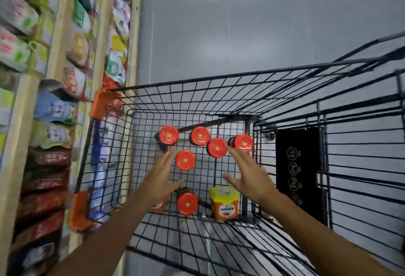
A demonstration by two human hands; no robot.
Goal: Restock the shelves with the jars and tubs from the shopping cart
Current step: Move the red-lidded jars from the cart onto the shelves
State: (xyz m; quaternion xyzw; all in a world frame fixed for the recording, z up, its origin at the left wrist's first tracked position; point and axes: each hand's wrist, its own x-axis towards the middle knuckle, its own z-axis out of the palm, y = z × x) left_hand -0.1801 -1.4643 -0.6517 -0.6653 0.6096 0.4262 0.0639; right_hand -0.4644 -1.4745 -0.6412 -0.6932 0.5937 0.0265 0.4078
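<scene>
Several red-lidded jars stand in the black wire shopping cart point(197, 82): one at the far left point(168, 135), one beside it point(199, 136), one in the middle point(185, 159) and a near one point(187, 203). An orange tub with a yellow-green lid point(224, 202) stands at the near right. Part of another orange tub point(159, 205) shows under my left wrist. My left hand point(161, 177) reaches into the cart with straight fingers, just left of the middle jar, holding nothing. My right hand point(247, 173) is spread wide above the tub, its fingertips near the right-hand jars point(243, 142).
Wooden shelves point(59, 41) packed with colourful pouches and packets run along the left, right against the cart. Orange plastic bumpers point(102, 102) mark the cart's left corners. A black folded child-seat panel point(299, 172) hangs at the cart's right. Grey floor lies beyond.
</scene>
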